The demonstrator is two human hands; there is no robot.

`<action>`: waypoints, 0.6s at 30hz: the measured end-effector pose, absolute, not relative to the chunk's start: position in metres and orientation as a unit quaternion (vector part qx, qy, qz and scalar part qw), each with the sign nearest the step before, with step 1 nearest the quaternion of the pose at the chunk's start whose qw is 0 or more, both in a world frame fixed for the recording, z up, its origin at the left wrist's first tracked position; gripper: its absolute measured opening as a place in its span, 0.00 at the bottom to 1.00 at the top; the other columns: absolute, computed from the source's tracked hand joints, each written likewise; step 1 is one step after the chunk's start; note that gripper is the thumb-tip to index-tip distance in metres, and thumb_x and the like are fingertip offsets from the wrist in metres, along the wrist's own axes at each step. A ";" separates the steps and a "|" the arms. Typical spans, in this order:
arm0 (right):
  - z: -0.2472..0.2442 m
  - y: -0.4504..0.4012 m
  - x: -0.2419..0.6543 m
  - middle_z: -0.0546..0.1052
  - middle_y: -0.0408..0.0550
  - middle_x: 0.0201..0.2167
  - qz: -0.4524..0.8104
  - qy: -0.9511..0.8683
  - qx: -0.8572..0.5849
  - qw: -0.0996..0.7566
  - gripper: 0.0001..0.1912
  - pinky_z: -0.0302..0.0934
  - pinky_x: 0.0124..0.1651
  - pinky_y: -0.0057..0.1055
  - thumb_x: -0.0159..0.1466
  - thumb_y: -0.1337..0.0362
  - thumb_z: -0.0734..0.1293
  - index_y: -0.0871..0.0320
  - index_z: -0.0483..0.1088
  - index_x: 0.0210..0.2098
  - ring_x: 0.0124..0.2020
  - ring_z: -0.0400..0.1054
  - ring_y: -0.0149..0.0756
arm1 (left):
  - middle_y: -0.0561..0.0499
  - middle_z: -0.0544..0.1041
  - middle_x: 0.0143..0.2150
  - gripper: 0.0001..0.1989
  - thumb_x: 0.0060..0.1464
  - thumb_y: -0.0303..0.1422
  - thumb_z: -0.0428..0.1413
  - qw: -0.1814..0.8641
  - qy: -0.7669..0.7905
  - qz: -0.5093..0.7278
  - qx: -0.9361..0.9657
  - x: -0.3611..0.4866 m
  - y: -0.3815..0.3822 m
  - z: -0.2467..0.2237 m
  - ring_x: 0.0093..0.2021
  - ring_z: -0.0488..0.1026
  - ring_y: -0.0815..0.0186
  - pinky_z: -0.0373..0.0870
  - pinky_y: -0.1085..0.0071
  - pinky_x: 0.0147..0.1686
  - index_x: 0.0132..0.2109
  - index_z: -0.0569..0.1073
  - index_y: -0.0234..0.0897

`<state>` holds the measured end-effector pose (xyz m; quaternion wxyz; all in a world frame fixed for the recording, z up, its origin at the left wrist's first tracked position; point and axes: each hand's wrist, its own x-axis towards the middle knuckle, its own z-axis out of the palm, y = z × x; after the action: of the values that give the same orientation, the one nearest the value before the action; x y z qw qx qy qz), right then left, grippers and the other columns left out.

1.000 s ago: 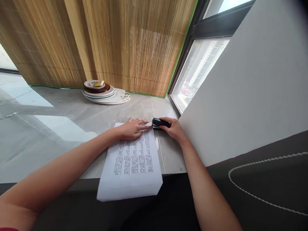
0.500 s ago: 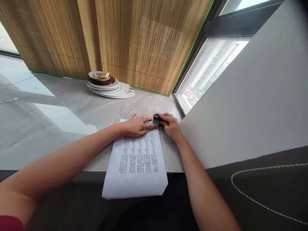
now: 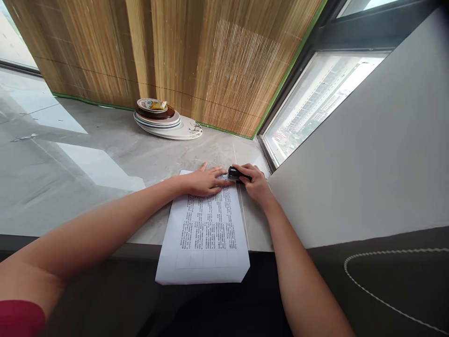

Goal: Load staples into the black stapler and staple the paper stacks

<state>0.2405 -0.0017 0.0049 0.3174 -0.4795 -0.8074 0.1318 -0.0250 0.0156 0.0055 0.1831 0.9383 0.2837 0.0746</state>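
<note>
Printed paper [image 3: 206,234] lies on the grey stone ledge, its near end hanging past the front edge. Across its far part my left hand [image 3: 205,181] rests flat, fingers spread and pointing toward the stapler. A black stapler [image 3: 233,172] sits at the paper's far right corner, its jaw over the margin. My right hand [image 3: 255,182] is wrapped around the stapler's body from the right. Its lower part is mostly hidden by my fingers, and I cannot tell whether the jaw is pressed fully down.
Stacked plates [image 3: 159,122] with a small yellow packet on top stand at the back of the ledge [image 3: 115,135]. A bamboo blind [image 3: 175,56] hangs behind them. On the right are a window [image 3: 315,93] and a white wall [image 3: 368,154]. A beaded cord [image 3: 365,291] hangs lower right.
The whole view has shifted slightly, so things appear a little further right. My left hand stays flat on the paper, and my right hand keeps its hold on the stapler.
</note>
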 end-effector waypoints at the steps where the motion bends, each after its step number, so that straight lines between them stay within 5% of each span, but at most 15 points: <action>1: 0.005 -0.002 0.241 0.80 0.47 0.53 0.132 -0.808 -0.480 0.316 0.28 0.62 0.66 0.51 0.69 0.71 0.62 0.41 0.76 0.63 0.55 0.70 0.47 | 0.56 0.58 0.80 0.25 0.69 0.41 0.53 0.181 0.281 0.073 0.940 -0.025 0.016 0.005 0.80 0.49 0.45 0.35 0.34 0.75 0.70 0.70 0.64; 18: 0.015 -0.013 0.226 0.80 0.49 0.52 0.062 -0.796 -0.553 0.240 0.30 0.59 0.58 0.49 0.68 0.74 0.60 0.41 0.77 0.61 0.54 0.68 0.49 | 0.52 0.50 0.82 0.27 0.72 0.41 0.48 0.154 0.269 0.034 0.950 -0.025 0.015 0.012 0.81 0.45 0.44 0.33 0.29 0.73 0.75 0.63 0.63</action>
<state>0.2264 -0.0128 0.0153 0.2398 -0.5528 -0.7957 0.0620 -0.0252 0.0150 0.0123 0.1536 0.9503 0.2686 0.0340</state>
